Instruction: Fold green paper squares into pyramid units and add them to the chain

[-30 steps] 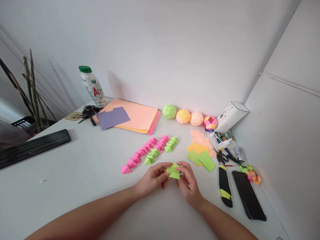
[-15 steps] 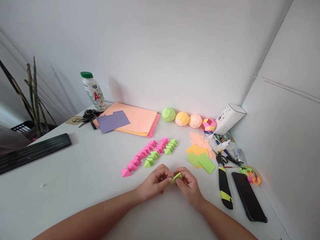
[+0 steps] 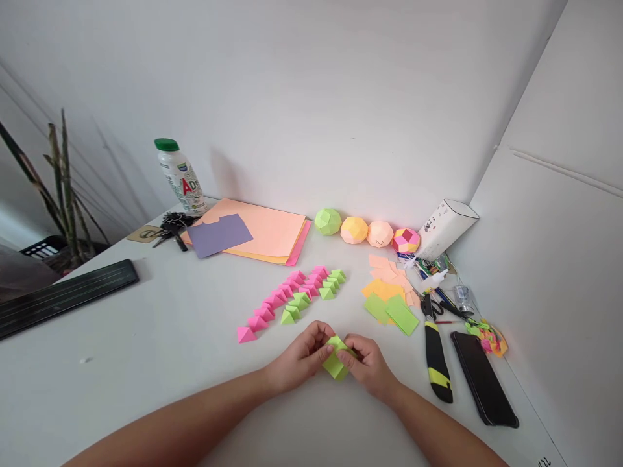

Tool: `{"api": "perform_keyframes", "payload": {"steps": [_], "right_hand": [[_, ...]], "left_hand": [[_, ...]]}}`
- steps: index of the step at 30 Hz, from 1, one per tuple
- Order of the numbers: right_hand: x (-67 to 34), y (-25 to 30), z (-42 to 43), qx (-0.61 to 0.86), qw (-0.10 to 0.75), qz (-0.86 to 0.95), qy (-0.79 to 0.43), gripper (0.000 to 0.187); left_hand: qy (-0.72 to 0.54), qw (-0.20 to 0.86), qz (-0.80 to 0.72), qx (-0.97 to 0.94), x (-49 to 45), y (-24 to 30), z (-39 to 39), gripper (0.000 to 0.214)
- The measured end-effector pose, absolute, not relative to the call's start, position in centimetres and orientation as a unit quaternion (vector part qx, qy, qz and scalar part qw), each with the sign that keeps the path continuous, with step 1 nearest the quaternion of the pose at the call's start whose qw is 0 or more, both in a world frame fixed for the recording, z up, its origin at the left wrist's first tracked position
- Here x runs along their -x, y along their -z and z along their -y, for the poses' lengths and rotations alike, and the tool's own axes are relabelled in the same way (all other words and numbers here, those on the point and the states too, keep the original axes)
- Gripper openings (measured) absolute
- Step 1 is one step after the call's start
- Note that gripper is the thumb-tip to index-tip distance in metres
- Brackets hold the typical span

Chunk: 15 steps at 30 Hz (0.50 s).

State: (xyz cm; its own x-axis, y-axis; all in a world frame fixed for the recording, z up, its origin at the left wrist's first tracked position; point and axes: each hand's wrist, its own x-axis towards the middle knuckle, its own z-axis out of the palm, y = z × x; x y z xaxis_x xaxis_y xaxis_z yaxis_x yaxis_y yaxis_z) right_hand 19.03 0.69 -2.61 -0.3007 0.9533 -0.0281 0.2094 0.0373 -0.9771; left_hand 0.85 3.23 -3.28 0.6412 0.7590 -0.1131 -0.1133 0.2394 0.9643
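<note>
Both my hands meet low over the white table [image 3: 146, 363], pinching one small folded green paper piece [image 3: 335, 360]. My left hand [image 3: 299, 357] grips its left side with curled fingers. My right hand [image 3: 370, 366] holds its right side, thumb on top. Just beyond them lie a row of folded pink paper units [image 3: 282, 299] and a shorter row of folded green units [image 3: 314, 295].
Loose green, orange and peach paper squares [image 3: 392, 295] lie to the right, beside a yellow-black utility knife [image 3: 437, 360], a black phone [image 3: 481, 386] and scissors. Paper balls [image 3: 367, 232], coloured sheets [image 3: 263, 232], a bottle [image 3: 180, 176], keys and a black keyboard [image 3: 63, 295] lie further off.
The green piece was held flat and wide, then turned edge-on, and now sits lower between my fingers with a broad face showing. Both hands stayed in place.
</note>
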Motion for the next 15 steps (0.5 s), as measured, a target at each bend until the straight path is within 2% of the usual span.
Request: {"api": "perform_keyframes", "payload": {"steps": [10,15], "right_hand": [[-19.15,2.81,-0.70,0.452,0.375,0.606,-0.537,0.032],[-19.21,2.96,-0.85,0.455,0.385,0.612,-0.521,0.030]], "left_hand": [[-0.362,0.659,-0.247,-0.612,-0.60,3.36,-3.32,0.028],[-0.361,0.665,-0.227,-0.613,-0.50,3.69,-3.62,0.031]]}}
